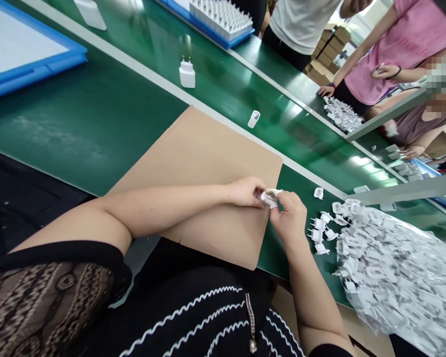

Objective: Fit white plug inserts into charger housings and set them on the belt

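Observation:
My left hand (pixel 246 191) and my right hand (pixel 291 216) meet above the right edge of a brown cardboard sheet (pixel 215 163). Between them is a small white charger part (pixel 269 199), partly covered by the fingers. The left fingers are closed on its left side, and the right thumb and fingers pinch it from the right. Whether it is one piece or two I cannot tell. Just right of my right hand, several loose white charger parts (pixel 318 229) lie on the green bench top. Beyond them spreads a large heap of similar parts (pixel 397 267) on clear plastic.
Past a pale rail, white chargers (pixel 187 73) stand or lie on a shiny green strip. A blue tray (pixel 223 34) holds rows of chargers, and another blue-rimmed tray (pixel 65 58) sits at left. Co-workers (pixel 379 64) stand opposite, beyond grey posts (pixel 412 192).

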A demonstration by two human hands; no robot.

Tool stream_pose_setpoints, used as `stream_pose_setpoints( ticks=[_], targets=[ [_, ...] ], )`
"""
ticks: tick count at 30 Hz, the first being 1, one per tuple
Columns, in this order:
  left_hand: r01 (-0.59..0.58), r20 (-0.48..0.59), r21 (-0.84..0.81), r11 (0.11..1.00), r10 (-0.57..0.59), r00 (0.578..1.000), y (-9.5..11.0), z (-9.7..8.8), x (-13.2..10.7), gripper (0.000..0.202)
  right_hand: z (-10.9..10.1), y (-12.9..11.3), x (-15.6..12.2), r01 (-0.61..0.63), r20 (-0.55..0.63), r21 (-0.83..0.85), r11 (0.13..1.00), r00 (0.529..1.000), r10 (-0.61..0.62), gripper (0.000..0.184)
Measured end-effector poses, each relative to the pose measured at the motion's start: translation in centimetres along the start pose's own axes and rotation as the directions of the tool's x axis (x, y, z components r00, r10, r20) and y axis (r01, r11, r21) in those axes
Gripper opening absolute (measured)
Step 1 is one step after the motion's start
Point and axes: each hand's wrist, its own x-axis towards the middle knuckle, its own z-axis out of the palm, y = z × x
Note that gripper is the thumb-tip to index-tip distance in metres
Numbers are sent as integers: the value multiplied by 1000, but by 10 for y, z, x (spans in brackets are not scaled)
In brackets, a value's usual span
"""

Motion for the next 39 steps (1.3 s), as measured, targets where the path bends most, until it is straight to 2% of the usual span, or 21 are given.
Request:
stream_pose_setpoints(
  ticks=[5,9,12,14,16,18,20,21,23,26,28,30,31,32,33,34,35,36,37,38,39],
  targets=[
    [71,-31,32,997,-70,997,4,4,0,30,7,0,-3,-43,-116,-25,999,992,40,30],
    [84,-36,50,995,-82,996,9,5,-4,28,13,4,-6,-39,-122,-18,999,992,36,24],
    [31,15,49,998,-31,999,10,6,-4,31,14,10,-6,-108,-79,156,982,989,121,22],
    [0,55,27,1000,-2,998,7,5,4,32,11,20,-4,-156,-9,371,916,985,171,38],
    [-12,34,69,998,10,999,2,-3,23,32,7,38,0,-174,-24,488,856,977,212,60],
    [22,-93,234,972,0,996,-2,-19,52,34,3,64,2,-213,-160,396,893,942,295,68],
    [133,-273,428,894,-13,962,-6,-41,89,37,2,91,1,-350,-277,170,921,880,386,65],
    [193,-348,487,852,-14,938,-7,-53,108,37,2,103,-1,-437,-280,72,896,854,439,64],
    [280,-444,540,794,-14,896,-8,-74,141,37,3,119,-5,-587,-208,-78,806,800,563,61],
    [363,-513,560,745,-33,858,-9,-96,174,36,3,127,-8,-666,-68,-241,707,738,672,56],
    [406,-539,576,710,-43,841,-13,-104,182,41,-1,123,-7,-658,-32,-296,692,731,682,54],
    [410,-549,603,684,-18,836,-17,-110,180,53,-7,116,-5,-656,-34,-306,690,732,680,52],
    [417,-575,615,669,18,818,-20,-115,176,61,-9,113,-4,-659,-42,-294,692,733,679,50],
    [445,-629,617,649,66,775,-23,-121,170,69,-11,110,-3,-662,-51,-271,699,735,676,47],
    [503,-707,594,628,109,698,-25,-130,164,76,-12,108,-3,-663,-61,-237,710,740,670,46],
    [584,-794,538,609,133,593,-28,-140,157,81,-12,105,-3,-660,-70,-195,725,747,661,44],
    [664,-864,461,589,125,488,-31,-152,148,84,-11,103,-3,-652,-81,-145,744,757,648,43],
    [729,-909,382,568,88,408,-34,-165,140,83,-9,101,-3,-639,-92,-88,764,769,632,43],
    [767,-923,334,548,26,383,-35,-178,131,78,-7,100,-3,-622,-102,-21,783,781,617,44],
    [783,-916,324,531,-29,400,-36,-190,123,70,-4,98,-3,-601,-108,65,796,789,605,43],
    [779,-895,345,524,-66,441,-36,-201,115,58,-1,97,-3,-581,-101,179,794,792,602,43]
  ],
)
